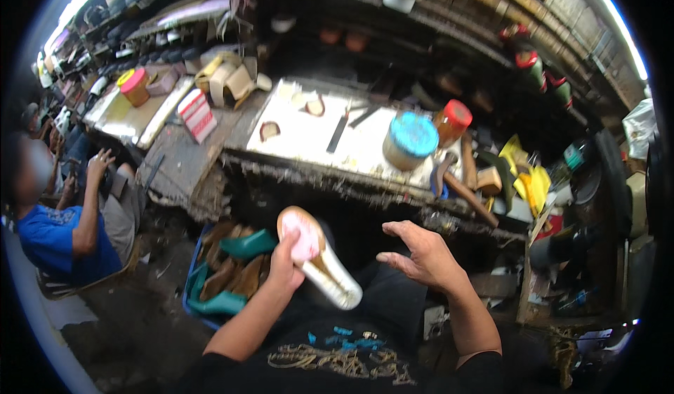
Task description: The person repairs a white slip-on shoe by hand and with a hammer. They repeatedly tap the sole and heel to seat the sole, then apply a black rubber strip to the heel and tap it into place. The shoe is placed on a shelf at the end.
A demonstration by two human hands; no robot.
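My left hand (pixel 284 261) grips an unfinished shoe (pixel 340 285) in front of my body, its fingers wrapped round the middle. One end of the shoe is tan-edged with a pink patch; the other is white and points down to the right. My right hand (pixel 425 257) hovers to the right of it, thumb and fingers apart, with nothing in it. Beyond both hands stands the workbench with a lit white top (pixel 302 138). On it lie a dark flat blade (pixel 338 133) and two small brown-edged pieces. A hammer (pixel 467 197) rests at the bench's front right edge.
A blue-lidded tub (pixel 411 140) and a red-lidded jar (pixel 455 120) stand on the bench. Left of my legs is a blue crate (pixel 193 271) with green and brown shoe lasts. A seated person (pixel 70 215) is at the left. Yellow material (pixel 533 183) lies at right.
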